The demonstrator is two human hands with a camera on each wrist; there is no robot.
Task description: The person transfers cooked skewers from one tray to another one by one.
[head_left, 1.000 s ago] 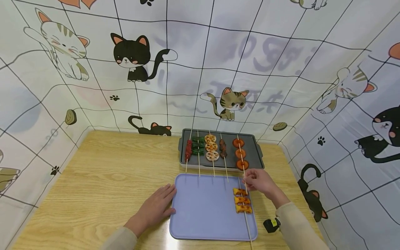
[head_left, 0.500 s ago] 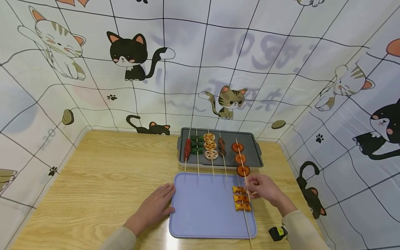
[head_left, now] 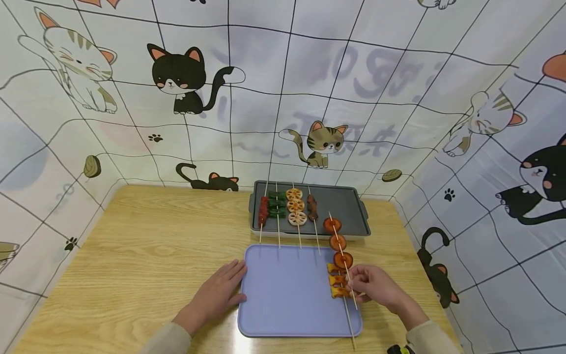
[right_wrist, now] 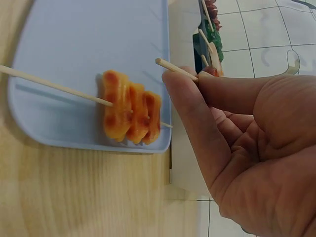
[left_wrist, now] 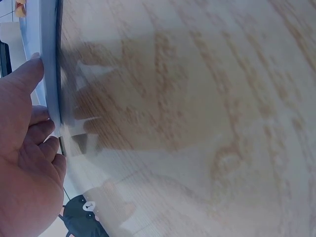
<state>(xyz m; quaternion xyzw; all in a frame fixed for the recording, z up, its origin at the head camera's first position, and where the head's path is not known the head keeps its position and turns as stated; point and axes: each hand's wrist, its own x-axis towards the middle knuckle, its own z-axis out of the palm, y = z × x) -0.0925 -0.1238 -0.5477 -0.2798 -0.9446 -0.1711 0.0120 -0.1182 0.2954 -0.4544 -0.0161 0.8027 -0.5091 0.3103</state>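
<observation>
My right hand pinches the stick of a skewer with three round, red-brown pieces, between thumb and index finger. The stick's blunt end sticks out past the fingertips in the right wrist view. In the head view this skewer slants over the gap between grill pan and tray, overlapping a skewer of yellow, browned, folded pieces on the tray's right side. My left hand rests with fairly straight fingers at the left edge of the lavender tray; its thumb touches the rim in the left wrist view.
Behind the tray stands a dark grey grill pan. On it lie skewers of red pieces, green pieces, lotus root slices and brown meat-like pieces. A cat-patterned cloth borders the wooden table.
My right hand has drawn the skewer of round pieces off the grill pan toward me, over the tray's right side. The left hand stays at the tray's edge.
</observation>
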